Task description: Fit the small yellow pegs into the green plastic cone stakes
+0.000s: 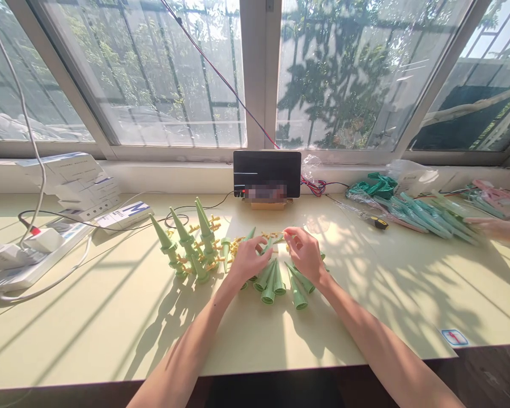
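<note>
My left hand (250,259) is over a pile of green plastic cones (268,290), its fingers curled towards the thumb. A green piece shows beside those fingertips, but I cannot tell if it is gripped. On the other side of the pile, my right hand (306,255) has thumb and fingertips drawn together. Whatever sits in that pinch is too small to name. Small yellow pieces (272,234) lie just beyond and between the hands. Left of my left hand, several green cone towers (202,243) stand upright with yellow pegs sticking out of their sides.
A dark screen (267,174) stands at the back by the window. White boxes (74,184) and a power strip (38,263) with cables are at left. At right are a yellow-black tool (378,222), green plastic pieces (416,212) and another person's hand (493,228).
</note>
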Motion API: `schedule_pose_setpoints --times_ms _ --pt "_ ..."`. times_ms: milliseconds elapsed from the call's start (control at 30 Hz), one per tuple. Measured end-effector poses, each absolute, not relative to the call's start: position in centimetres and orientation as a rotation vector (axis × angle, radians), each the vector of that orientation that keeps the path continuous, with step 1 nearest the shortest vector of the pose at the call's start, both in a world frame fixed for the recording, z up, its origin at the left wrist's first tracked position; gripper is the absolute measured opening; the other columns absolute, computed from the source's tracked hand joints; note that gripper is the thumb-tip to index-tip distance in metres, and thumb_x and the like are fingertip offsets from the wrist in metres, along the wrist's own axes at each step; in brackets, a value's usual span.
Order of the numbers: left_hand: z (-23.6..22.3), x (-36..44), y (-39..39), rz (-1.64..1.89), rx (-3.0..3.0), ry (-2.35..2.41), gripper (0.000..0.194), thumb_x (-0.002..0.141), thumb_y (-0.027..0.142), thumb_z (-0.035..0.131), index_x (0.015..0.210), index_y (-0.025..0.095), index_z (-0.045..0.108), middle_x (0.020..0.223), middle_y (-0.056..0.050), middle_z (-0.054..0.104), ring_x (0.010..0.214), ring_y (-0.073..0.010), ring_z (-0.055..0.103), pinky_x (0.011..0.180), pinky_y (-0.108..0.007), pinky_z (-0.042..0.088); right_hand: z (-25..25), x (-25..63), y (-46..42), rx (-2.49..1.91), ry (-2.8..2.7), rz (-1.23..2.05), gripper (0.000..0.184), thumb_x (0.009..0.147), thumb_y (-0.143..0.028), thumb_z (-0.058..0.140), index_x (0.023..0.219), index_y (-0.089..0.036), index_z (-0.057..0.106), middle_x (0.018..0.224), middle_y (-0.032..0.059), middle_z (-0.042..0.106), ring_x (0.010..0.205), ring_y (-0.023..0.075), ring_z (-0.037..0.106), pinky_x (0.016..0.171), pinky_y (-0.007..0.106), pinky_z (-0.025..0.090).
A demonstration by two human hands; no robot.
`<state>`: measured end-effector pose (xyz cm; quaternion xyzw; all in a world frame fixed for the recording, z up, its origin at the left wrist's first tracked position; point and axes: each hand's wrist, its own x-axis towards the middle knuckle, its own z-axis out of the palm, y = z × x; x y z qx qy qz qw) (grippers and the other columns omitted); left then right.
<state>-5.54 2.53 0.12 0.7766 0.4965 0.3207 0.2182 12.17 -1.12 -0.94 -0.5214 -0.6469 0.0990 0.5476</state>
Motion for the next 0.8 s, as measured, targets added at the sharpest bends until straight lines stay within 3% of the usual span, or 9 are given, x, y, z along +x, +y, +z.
schedule_pose_setpoints --times_ms 167,400,800 --pt "0.70 -5.54 2.45 0.993 1.948 1.322 0.026 0.082 0.045 0.064 0.089 0.021 0.072 0.066 -0.002 0.072 0.063 -0.0186 0.062 0.063 -0.030 0.047 -0.87 12.17 -1.15 -1.233 -1.526 0.234 0.024 0.100 -0.037 0.049 0.099 -0.021 0.066 0.093 0.0065 0.071 0.063 0.0143 0.062 0.058 0.026 0.050" --pt "1.19 -5.50 2.38 1.133 1.628 1.249 0.036 0.079 0.045 0.067 0.103 0.017 0.071 0.084 -0.008 0.074 0.062 -0.0157 0.063 0.053 -0.025 0.046 -0.80 12.00 -1.22 -1.221 -1.527 0.244 0.023 0.099 -0.036 0.050 0.098 -0.021 0.066 0.093 0.0066 0.070 0.063 0.0147 0.061 0.056 0.026 0.049" --pt "1.13 -5.35 2.40 1.144 1.612 1.199 0.039 0.080 0.046 0.068 0.106 0.017 0.070 0.093 -0.010 0.075 0.076 -0.0187 0.068 0.057 -0.027 0.050 -0.59 12.00 -1.34 -1.244 -1.571 0.238 0.020 0.097 -0.033 0.052 0.096 -0.021 0.068 0.093 0.0067 0.071 0.061 0.0143 0.060 0.057 0.027 0.049"
